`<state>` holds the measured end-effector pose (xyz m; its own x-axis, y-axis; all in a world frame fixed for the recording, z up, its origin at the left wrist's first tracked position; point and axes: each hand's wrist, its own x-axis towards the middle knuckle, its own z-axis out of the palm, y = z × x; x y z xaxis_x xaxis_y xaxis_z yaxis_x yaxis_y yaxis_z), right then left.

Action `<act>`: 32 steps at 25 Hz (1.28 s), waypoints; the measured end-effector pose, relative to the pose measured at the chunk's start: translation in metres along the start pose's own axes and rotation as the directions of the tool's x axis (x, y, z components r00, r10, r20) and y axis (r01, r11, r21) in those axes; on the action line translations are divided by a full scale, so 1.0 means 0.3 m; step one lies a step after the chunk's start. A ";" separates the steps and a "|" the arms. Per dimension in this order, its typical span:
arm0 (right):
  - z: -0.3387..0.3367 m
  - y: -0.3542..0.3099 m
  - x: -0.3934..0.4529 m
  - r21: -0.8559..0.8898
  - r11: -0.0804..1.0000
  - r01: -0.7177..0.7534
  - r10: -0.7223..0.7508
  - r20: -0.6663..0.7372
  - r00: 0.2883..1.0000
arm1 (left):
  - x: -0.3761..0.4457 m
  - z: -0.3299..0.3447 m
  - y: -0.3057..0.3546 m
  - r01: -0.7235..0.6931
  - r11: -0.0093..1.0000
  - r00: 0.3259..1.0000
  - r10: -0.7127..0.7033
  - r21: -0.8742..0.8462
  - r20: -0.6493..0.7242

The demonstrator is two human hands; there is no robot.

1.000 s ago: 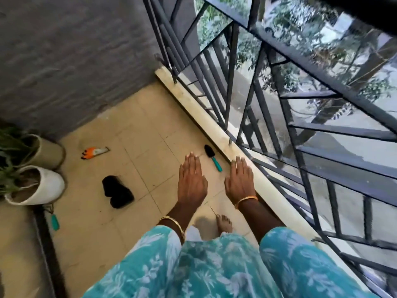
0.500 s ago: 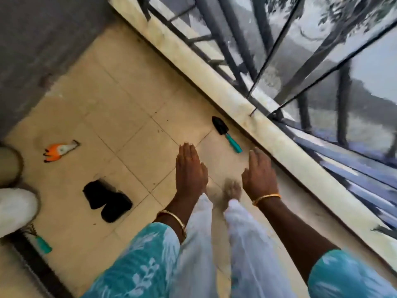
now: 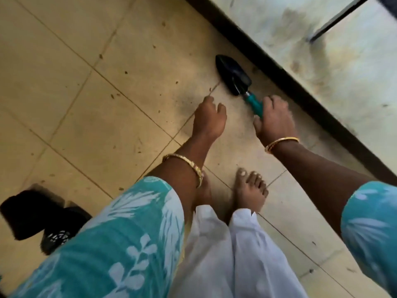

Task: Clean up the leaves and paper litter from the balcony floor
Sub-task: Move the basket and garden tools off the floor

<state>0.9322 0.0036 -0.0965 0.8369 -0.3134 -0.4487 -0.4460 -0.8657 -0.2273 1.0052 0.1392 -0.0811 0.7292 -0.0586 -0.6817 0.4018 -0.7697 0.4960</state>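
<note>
A small trowel [image 3: 233,75] with a black blade and teal handle lies on the beige floor tiles beside the dark base of the balcony ledge. My right hand [image 3: 275,119] is wrapped around the teal handle, hiding its end. My left hand [image 3: 209,121] hovers low over the tiles just left of the trowel, fingers curled in, with nothing visible in it. Small brown bits of leaf litter [image 3: 112,96] are scattered over the tiles; a thin scrap [image 3: 212,88] lies by a tile joint near my left fingertips.
The pale stone ledge [image 3: 322,61] runs diagonally across the upper right, with a railing bar above it. Two black plastic pots [image 3: 32,214] lie on their sides at the lower left. My bare feet [image 3: 249,190] stand just below my hands.
The view has dropped close to the floor. My right hand moved forward and closed around the trowel's handle. My left hand went from flat with straight fingers to curled.
</note>
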 end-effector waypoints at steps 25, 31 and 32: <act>-0.429 -0.041 -0.526 0.467 0.883 -0.039 0.037 0.013 0.999 | -0.524 -0.256 0.266 0.408 0.750 0.913 -0.347 -0.520 0.215; -0.777 -0.062 -0.801 0.335 0.915 -0.226 0.229 0.032 0.973 | -0.946 -0.397 0.400 0.220 0.819 0.974 -0.156 -0.530 0.163; -0.826 -0.075 -0.855 0.326 0.897 -0.297 0.302 0.039 0.953 | -1.017 -0.413 0.413 0.188 0.832 0.980 -0.120 -0.522 0.161</act>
<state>0.8061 0.0067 0.2380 0.6505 -0.5445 -0.5295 -0.7525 -0.5564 -0.3523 0.9012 0.1405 0.2550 0.5770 -0.0675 -0.8139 0.7605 -0.3191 0.5656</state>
